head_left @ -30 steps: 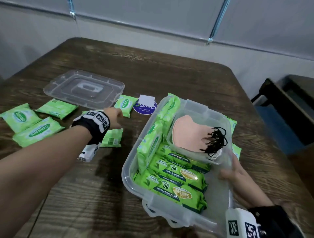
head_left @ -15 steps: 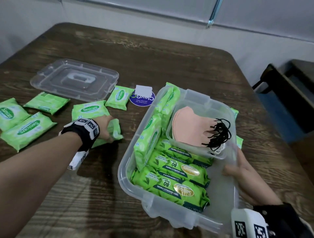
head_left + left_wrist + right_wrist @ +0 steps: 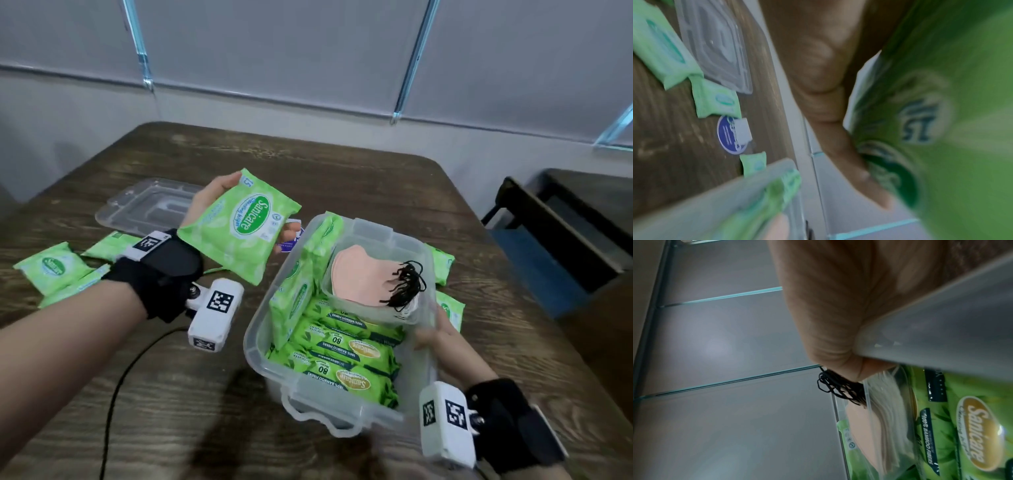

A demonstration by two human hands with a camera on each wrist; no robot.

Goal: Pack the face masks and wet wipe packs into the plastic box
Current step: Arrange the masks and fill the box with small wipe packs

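Gripping a small wet wipe pack [image 3: 239,226] in its fingers, the left hand [image 3: 205,202] hovers above the tabletop [image 3: 359,185] beside the plastic box [image 3: 342,404]; the right hand [image 3: 442,339] apparently clasps the box's right wall. Loose packs [image 3: 54,267] and the lid [image 3: 147,205] crowd the left edge.

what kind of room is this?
Probably an office or meeting room, not a home: a wooden table against a wall with drawn grey roller blinds, and a dark chair beside the table.
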